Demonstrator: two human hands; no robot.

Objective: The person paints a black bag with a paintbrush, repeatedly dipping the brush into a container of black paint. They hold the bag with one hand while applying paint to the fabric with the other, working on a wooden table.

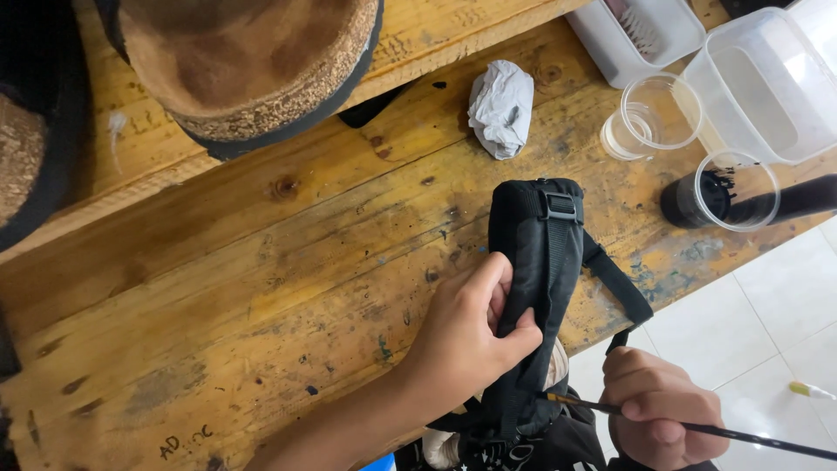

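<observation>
While the left hand point(466, 336) pinches a fold of the black fabric strap bag point(534, 288) between curled fingers and thumb, the bag lies over the front edge of the scuffed yellow wooden workbench point(261, 262), its plastic buckle point(560, 207) facing up. The right hand point(663, 410), just off the bench edge, is closed around a thin dark-handled brush point(697, 426) whose tip meets the bag's lower part. Behind stand a crumpled grey cloth point(502, 106), a clear empty cup point(654, 113), a cup of black liquid point(722, 194) and clear plastic tubs point(767, 83).
</observation>
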